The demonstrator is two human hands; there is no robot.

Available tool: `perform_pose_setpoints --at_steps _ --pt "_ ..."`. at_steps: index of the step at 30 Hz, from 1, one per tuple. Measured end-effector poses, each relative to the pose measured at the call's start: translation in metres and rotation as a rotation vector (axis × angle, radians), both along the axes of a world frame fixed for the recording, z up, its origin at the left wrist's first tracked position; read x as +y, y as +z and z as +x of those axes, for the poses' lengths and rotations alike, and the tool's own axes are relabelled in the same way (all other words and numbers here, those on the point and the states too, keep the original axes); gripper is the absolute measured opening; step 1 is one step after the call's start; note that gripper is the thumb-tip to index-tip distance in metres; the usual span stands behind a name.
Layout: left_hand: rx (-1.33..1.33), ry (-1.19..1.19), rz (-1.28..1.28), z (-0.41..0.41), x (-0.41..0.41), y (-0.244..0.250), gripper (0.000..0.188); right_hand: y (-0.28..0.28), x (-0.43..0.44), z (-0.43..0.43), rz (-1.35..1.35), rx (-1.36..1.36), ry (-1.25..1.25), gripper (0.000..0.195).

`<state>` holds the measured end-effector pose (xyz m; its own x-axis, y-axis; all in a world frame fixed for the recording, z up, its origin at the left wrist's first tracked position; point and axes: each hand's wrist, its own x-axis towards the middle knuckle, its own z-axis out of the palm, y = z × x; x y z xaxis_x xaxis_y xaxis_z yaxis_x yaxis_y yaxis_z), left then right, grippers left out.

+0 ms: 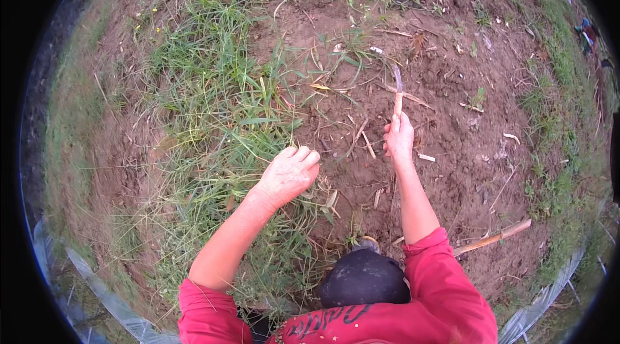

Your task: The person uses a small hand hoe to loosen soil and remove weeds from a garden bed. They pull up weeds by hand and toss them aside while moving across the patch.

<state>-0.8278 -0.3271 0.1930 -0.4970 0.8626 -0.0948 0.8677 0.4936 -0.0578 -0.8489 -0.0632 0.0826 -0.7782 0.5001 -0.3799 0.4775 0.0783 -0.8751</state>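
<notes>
My right hand (400, 138) is closed around the wooden handle (398, 103) of a small sickle. Its narrow, slightly curved metal blade (398, 77) points away from me, above bare soil. To the left, my left hand (293, 169) is curled into a fist at the edge of a thick patch of green grass (242, 135). Grass blades show at both sides of this fist, which seems to grip some of them; its palm and fingertips are hidden. Loose stems and dry leaves (332, 198) lie just below it.
Brown soil (465, 150) with dry stalk pieces spreads to the right. A long dry stalk (494, 238) lies by my right sleeve. My dark-clad knee (365, 278) is below my hands. Plastic sheeting (547, 290) edges the lower right, and colourful items (587, 36) sit at the far right.
</notes>
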Motion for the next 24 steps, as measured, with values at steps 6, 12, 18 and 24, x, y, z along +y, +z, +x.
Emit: perform_pose_setpoints --at_steps 6,12,18,24 --pt "0.109 -0.052 0.147 -0.042 0.043 -0.028 0.040 -0.019 -0.024 -0.037 -0.075 0.057 0.087 0.018" --pt "0.178 0.084 0.134 -0.102 0.067 -0.059 0.058 -0.019 -0.041 0.064 0.356 0.237 0.361 0.023" --pt "-0.236 0.674 -0.200 -0.105 0.061 -0.081 0.057 -0.005 -0.044 0.128 0.063 0.073 0.439 0.024" --pt "-0.045 0.672 -0.024 -0.091 0.016 -0.088 0.012 0.006 -0.020 0.134 -0.004 0.158 0.321 0.026"
